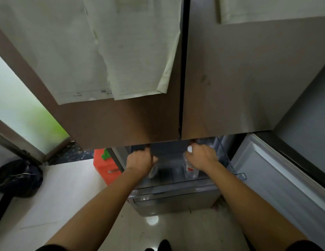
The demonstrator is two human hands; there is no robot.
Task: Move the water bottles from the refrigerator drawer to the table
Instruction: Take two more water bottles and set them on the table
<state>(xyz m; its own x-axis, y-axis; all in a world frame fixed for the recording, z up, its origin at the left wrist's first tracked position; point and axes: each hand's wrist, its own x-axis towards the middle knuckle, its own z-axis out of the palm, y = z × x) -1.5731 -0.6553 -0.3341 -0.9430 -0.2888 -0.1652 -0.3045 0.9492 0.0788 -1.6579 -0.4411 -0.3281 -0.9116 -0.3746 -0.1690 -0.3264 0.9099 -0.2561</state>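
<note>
Head view: hands (201, 156) grip clear plastic bottles (191, 171).

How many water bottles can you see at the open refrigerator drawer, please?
2. The white-capped bottle is in the right hand; the second bottle, mostly covered, is in the left hand, both over the drawer. Others may be hidden under the upper refrigerator doors.

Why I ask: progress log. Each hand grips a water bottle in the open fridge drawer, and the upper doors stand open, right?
No: the head view shows the upper doors shut. Left hand grips the left bottle, right hand the right bottle, in the open drawer.
</note>
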